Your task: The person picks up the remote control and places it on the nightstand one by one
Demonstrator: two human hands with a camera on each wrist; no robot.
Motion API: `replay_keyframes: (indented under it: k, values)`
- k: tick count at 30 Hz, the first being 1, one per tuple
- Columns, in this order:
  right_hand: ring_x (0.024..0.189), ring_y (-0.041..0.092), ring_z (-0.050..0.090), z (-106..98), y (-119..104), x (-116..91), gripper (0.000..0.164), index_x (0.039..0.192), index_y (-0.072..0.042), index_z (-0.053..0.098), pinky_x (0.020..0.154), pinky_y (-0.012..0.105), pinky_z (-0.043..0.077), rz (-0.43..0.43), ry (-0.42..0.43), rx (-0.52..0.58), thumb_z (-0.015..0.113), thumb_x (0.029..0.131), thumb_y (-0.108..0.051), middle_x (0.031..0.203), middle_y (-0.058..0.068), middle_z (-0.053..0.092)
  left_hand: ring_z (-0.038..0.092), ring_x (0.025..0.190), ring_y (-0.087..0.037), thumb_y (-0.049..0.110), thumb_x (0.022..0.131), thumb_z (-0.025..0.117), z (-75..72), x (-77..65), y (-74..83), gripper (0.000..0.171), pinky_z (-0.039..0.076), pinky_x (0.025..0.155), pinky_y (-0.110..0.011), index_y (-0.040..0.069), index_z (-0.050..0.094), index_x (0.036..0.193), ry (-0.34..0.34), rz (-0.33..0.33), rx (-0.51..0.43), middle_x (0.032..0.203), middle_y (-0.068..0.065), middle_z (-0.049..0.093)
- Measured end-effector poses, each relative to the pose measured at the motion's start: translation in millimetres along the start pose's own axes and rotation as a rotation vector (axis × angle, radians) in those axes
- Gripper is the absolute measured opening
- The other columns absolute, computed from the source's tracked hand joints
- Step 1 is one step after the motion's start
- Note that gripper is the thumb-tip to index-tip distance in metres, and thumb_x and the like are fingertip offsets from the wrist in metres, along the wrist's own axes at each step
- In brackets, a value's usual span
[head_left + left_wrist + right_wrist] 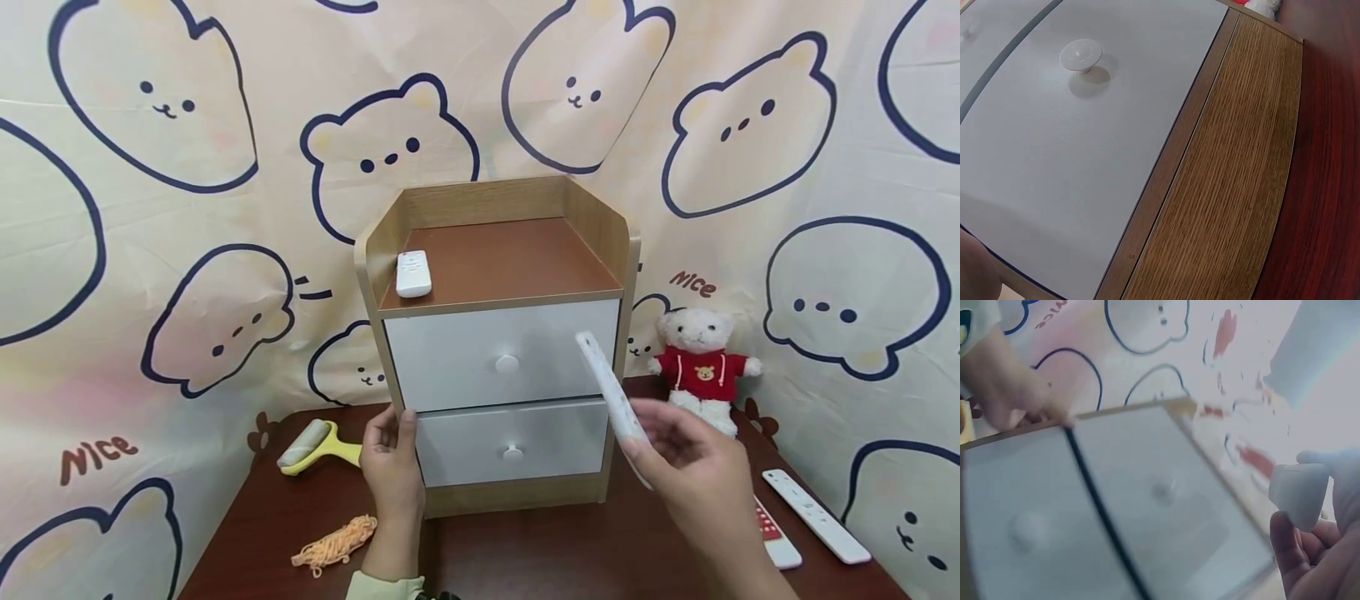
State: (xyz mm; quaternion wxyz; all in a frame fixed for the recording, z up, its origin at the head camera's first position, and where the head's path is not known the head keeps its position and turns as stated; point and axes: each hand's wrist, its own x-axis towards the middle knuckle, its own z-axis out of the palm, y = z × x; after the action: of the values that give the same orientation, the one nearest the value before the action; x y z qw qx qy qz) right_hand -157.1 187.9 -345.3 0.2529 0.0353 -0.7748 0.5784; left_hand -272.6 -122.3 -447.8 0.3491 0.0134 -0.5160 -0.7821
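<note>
My right hand (693, 467) holds a slim white remote control (609, 387) between thumb and fingers, tilted, in front of the drawer cabinet's right side. In the right wrist view the remote (1300, 494) shows its end, pinched by the fingertips. My left hand (395, 462) grips the left front edge of the small wood-and-white cabinet (517, 496), thumb at the front. Both its drawers, the upper drawer (450, 358) and the lower drawer (465, 458), are closed, each with a round white knob. Another white remote (413, 274) lies on the cabinet's top, at the left.
On the brown table (525, 558), a yellow lint roller (322, 448) and a bundle of peach cord (335, 543) lie left. A white teddy bear (705, 367) in red sits at the right, behind a white remote (816, 515) and a red-and-white device (780, 546). Patterned cloth (262, 217) hangs behind.
</note>
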Motion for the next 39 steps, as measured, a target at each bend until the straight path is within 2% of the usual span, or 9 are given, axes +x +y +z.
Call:
replay_keyframes:
  k: [4,10,16,20,24,27,29,32,39]
  values:
    - [0.089,0.019,0.072,16.9,-40.5,26.0,0.037,0.126,-0.015,0.079,0.076,0.024,0.063,-0.091,-0.028,-0.061,0.088,0.093,-0.028,0.105,0.005,0.078,0.068,0.112,-0.011,0.011,0.104,0.076,-1.1,-0.1,-0.6,0.025,0.057,0.095,-0.018,0.002,0.069,0.126,0.009,-0.012,0.014,0.114,0.003,0.073]
    - [0.093,0.022,0.072,44.7,-95.4,71.4,0.045,0.127,-0.017,0.079,0.077,0.032,0.061,-0.196,-0.072,-0.241,0.083,0.092,-0.044,0.111,0.005,0.081,0.068,0.113,-0.01,0.013,0.103,0.077,-0.6,0.5,-0.8,0.026,0.057,0.096,-0.018,0.003,0.07,0.127,0.014,-0.016,0.017,0.114,0.002,0.073]
    - [0.102,0.024,0.069,80.4,-129.0,118.1,0.049,0.127,-0.016,0.079,0.075,0.038,0.058,-0.137,-0.155,-0.367,0.078,0.093,-0.052,0.117,0.004,0.08,0.069,0.113,-0.01,0.014,0.103,0.077,-1.1,1.3,-2.6,0.028,0.057,0.094,-0.017,0.002,0.069,0.127,0.015,-0.016,0.044,0.114,0.004,0.074]
    - [0.097,0.024,0.068,103.1,-142.3,142.4,0.042,0.117,-0.014,0.081,0.071,0.036,0.057,-0.073,-0.198,-0.444,0.076,0.093,-0.048,0.112,0.003,0.078,0.07,0.113,-0.01,0.016,0.103,0.078,-1.6,1.4,-4.2,0.03,0.057,0.093,-0.017,0.001,0.07,0.128,0.017,-0.018,0.071,0.114,0.005,0.075]
    - [0.083,0.021,0.064,121.6,-150.6,159.9,0.033,0.093,-0.014,0.083,0.063,0.033,0.05,-0.033,-0.235,-0.475,0.077,0.092,-0.046,0.085,0.001,0.075,0.07,0.113,-0.01,0.016,0.103,0.078,-1.5,1.4,-3.9,0.03,0.058,0.093,-0.017,0.002,0.07,0.128,0.019,-0.018,0.071,0.115,0.004,0.075]
    - [0.072,0.019,0.058,132.9,-153.4,170.1,0.038,0.072,-0.015,0.075,0.058,0.032,0.042,0.001,-0.257,-0.512,0.078,0.091,-0.048,0.064,-0.001,0.062,0.07,0.112,-0.009,0.016,0.103,0.078,-1.2,1.1,-3.0,0.029,0.058,0.093,-0.016,0.002,0.07,0.128,0.019,-0.021,0.071,0.115,0.004,0.075]
    - [0.067,0.018,0.054,139.5,-154.7,175.2,0.043,0.065,-0.014,0.067,0.057,0.031,0.038,0.015,-0.266,-0.53,0.078,0.09,-0.047,0.058,-0.002,0.051,0.07,0.112,-0.009,0.016,0.103,0.078,-1.0,0.9,-2.8,0.03,0.058,0.093,-0.016,0.002,0.069,0.128,0.019,-0.021,0.072,0.114,0.005,0.075]
    - [0.069,0.019,0.055,147.6,-156.2,180.1,0.043,0.066,-0.013,0.06,0.058,0.031,0.038,0.027,-0.278,-0.566,0.076,0.091,-0.046,0.061,-0.001,0.047,0.07,0.113,-0.009,0.016,0.103,0.078,-0.6,0.9,-2.3,0.03,0.058,0.093,-0.017,0.001,0.069,0.128,0.024,-0.021,0.073,0.114,0.005,0.075]
    - [0.082,0.023,0.061,160.3,-157.8,181.4,0.036,0.084,-0.011,0.067,0.062,0.032,0.042,0.029,-0.292,-0.625,0.076,0.091,-0.045,0.078,0.005,0.057,0.07,0.112,-0.009,0.016,0.103,0.078,-1.6,0.6,-1.8,0.031,0.058,0.093,-0.017,0.001,0.069,0.128,0.025,-0.016,0.089,0.114,0.005,0.075]
